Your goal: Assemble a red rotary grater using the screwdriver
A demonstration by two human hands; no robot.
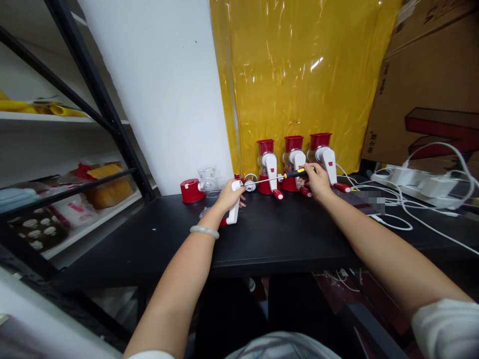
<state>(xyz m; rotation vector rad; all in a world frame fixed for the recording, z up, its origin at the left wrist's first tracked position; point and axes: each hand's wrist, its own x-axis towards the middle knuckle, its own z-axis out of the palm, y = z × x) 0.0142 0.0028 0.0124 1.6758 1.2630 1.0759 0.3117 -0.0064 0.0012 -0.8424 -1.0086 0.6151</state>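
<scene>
My left hand (229,195) is closed around a white crank handle (235,209) with a red end, held upright on the black table (284,234). My right hand (318,180) grips a screwdriver (279,176) by its yellow-and-black handle. The metal shaft points left, and its tip meets the top of the white handle. Just behind the tip lies a small round metal-rimmed part (250,182). A pale bangle (204,231) circles my left wrist.
Three red-and-white hand-crank grinders (294,162) stand in a row at the table's back, against yellow plastic sheeting. A red base (191,190) and a clear plastic part (209,178) sit at back left. A power strip with white cables (411,187) lies right. Cardboard boxes rise at right, a black shelf rack at left.
</scene>
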